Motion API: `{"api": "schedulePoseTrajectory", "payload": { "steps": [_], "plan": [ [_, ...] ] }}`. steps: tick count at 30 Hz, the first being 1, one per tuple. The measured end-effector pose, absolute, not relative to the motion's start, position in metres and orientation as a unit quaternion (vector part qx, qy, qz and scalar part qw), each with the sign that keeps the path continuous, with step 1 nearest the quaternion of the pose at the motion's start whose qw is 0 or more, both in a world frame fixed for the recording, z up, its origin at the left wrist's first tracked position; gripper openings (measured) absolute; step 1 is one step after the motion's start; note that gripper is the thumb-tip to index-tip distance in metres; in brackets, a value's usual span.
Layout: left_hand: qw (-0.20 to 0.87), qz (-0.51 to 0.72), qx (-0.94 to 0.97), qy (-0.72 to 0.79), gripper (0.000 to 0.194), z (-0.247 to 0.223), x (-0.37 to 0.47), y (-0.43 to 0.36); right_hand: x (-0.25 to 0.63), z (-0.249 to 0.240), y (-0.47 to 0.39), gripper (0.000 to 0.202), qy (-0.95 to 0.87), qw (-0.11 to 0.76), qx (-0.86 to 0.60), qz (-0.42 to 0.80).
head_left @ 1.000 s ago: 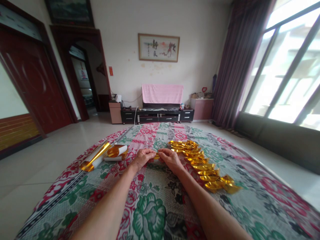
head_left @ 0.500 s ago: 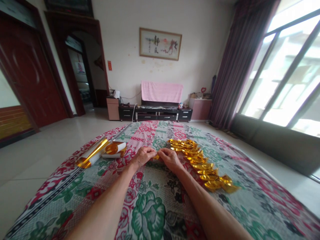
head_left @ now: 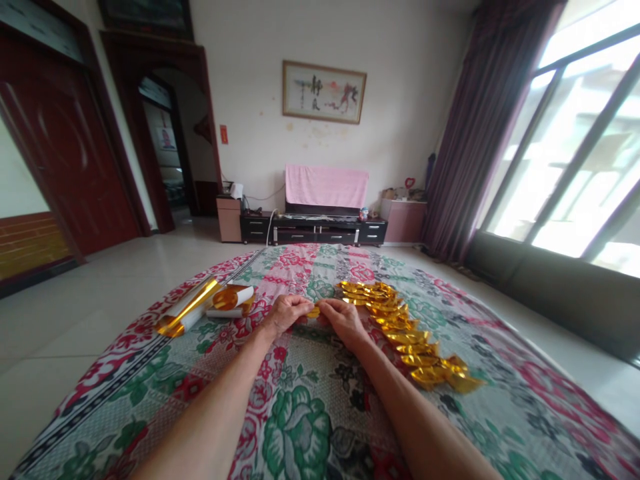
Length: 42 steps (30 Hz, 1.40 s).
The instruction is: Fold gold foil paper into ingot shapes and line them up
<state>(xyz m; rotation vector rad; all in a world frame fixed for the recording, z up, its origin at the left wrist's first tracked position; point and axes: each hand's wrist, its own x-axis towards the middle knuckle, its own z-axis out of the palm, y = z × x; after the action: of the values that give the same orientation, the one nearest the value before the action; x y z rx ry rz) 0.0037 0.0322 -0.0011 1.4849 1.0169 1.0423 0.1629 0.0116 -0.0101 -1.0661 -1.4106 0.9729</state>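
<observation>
Between my two hands is a small piece of gold foil paper (head_left: pixel 313 311), mostly covered by the fingers. My left hand (head_left: pixel 289 313) pinches its left side and my right hand (head_left: pixel 343 316) pinches its right side, with the fingertips close together. To the right of my right hand runs a row of folded gold foil paper ingots (head_left: pixel 405 323), lying against one another on the cloth. Left of my left hand lie curled sheets of gold foil paper with white backs (head_left: pixel 187 310), and another rolled sheet (head_left: pixel 233 300) next to them.
A flowered cloth (head_left: pixel 295 427) in green, red and grey covers the round surface under my hands. Beyond it stands a low black cabinet (head_left: pixel 315 233) with a pink towel (head_left: pixel 327 185) draped over something. A purple curtain (head_left: pixel 465 147) hangs beside the window.
Both hands stay together at the gold foil paper, with slightly more of it showing between the fingertips. The whole view has shifted slightly.
</observation>
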Motion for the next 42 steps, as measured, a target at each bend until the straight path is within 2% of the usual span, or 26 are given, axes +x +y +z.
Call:
{"api": "schedulePoseTrajectory", "payload": {
  "steps": [5,11,22,32,42],
  "plan": [
    [0.522,0.435,0.604,0.417,0.030,-0.0029,0.0001,0.0340,0.1637,-0.0111,0.0135,0.037,-0.563,0.564,-0.449,0.405],
    [0.522,0.437,0.593,0.430,0.029,-0.0037,0.0011,0.0338,0.1642,-0.0133,0.0156,0.039,-0.563,0.562,-0.460,0.396],
    [0.422,0.456,0.648,0.441,0.033,-0.0034,0.0042,0.0335,0.1628,-0.0087,0.0131,0.044,-0.502,0.587,-0.403,0.491],
    [0.465,0.449,0.633,0.426,0.040,0.0017,0.0065,0.0291,0.1639,-0.0097,0.0155,0.041,-0.514,0.592,-0.374,0.495],
    [0.484,0.455,0.613,0.429,0.034,0.0003,0.0059,0.0310,0.1641,-0.0128,0.0167,0.038,-0.533,0.582,-0.367,0.493]
  ]
}}
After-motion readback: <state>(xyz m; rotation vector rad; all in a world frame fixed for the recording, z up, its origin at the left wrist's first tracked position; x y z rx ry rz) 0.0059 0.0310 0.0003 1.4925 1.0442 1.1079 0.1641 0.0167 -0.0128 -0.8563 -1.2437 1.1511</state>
